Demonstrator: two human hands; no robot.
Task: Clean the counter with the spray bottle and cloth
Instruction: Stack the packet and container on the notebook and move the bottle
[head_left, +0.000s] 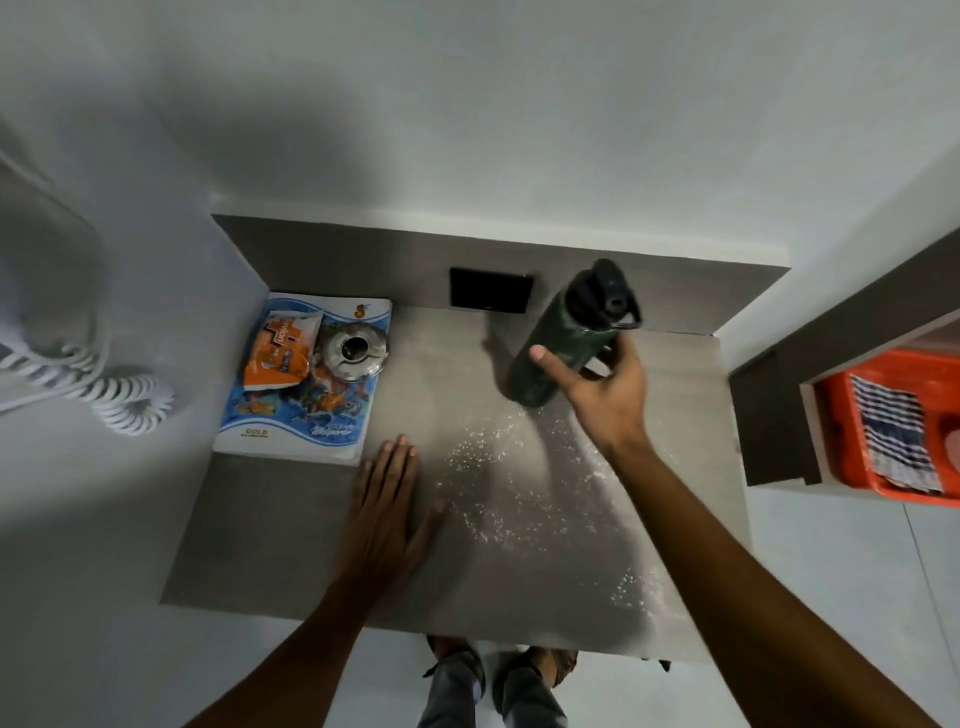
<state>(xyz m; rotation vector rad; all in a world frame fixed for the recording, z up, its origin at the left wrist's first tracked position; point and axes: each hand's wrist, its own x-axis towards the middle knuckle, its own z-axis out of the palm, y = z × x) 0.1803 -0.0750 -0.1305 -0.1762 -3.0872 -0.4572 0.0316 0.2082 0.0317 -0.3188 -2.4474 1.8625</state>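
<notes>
You're looking down at a small grey counter (270, 545) set in a corner, w/ a darker grey upstand along its back & a black plate (491, 290) fixed on that upstand. Plain white walls (467, 104) rise behind & to the left; soft shadow falls across the back wall, light is dim & even. A white coiled cord (130, 402) hangs at left. At right, a dark-edged shelf unit (769, 415) holds an orange basket (841, 431). Floor (857, 571) is pale tile, a joint line visible bottom right.
</notes>
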